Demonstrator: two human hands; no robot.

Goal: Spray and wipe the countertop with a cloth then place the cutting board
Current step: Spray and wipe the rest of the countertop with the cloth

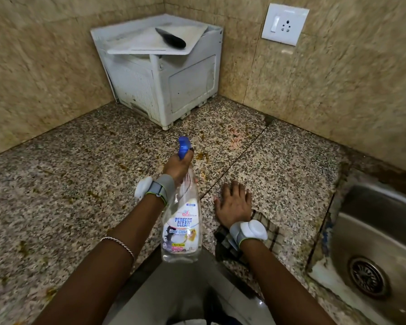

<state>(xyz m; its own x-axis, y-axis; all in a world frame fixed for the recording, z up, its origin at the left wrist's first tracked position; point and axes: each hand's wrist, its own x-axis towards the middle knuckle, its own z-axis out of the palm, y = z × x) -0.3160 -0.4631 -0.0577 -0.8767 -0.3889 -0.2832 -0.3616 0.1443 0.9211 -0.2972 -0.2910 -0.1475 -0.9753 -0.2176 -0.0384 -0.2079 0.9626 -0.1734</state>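
My left hand (pixel 178 165) grips the neck of a clear spray bottle (pixel 182 227) with a blue nozzle, held above the speckled granite countertop (pixel 68 179) and pointing toward the corner. Brown stains dot the counter around and beyond the nozzle. My right hand (pixel 234 202) rests flat on the counter with fingers straight, just right of the bottle. A checked cloth (pixel 268 227) lies under my right wrist at the counter's front edge. A white cutting board (pixel 150 42) with a black-handled knife (pixel 171 38) on it sits atop a white box in the corner.
The white appliance-like box (pixel 174 90) stands in the back corner against tiled walls. A steel sink (pixel 375 242) with a drain lies at the right. A wall socket (pixel 284 24) is above the counter at the right.
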